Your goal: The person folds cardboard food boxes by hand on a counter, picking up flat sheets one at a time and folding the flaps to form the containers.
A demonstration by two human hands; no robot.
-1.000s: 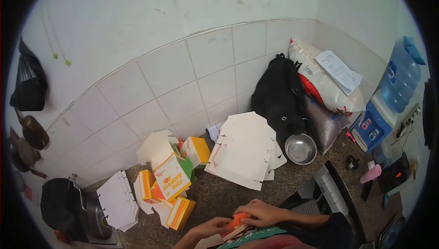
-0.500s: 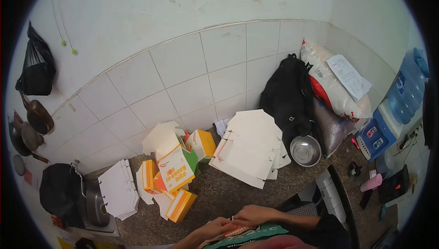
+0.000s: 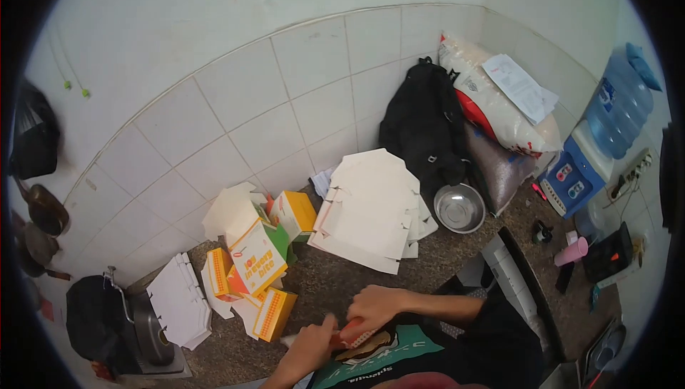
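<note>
Both hands are at the near edge, close to the person's body, working on a small orange carton (image 3: pixel 348 332). The right hand (image 3: pixel 372 306) is clenched over its top and far side. The left hand (image 3: pixel 312 345) grips its near left end, fingers curled around it, so the carton is pinched between the two and held just above the speckled floor (image 3: pixel 335 283). Most of the carton is covered, and I cannot tell which flaps are already tucked.

This looks like the folding step, with a flat blank being pressed into a box. A heap of finished orange-and-white boxes (image 3: pixel 260 264) lies to the left, a little farther out. Beyond the hands, a stack of flat white blanks (image 3: pixel 371 207) leans near the tiled wall. A smaller stack of blanks (image 3: pixel 178 302) lies far left, beside a dark pan. A steel bowl (image 3: pixel 459 208) and a black backpack (image 3: pixel 422 125) sit to the right of the big stack.

The next move probably calls for a firm squeeze to lock the tabs. The left hand would need to steady the body while the right presses the closing flap home.
</note>
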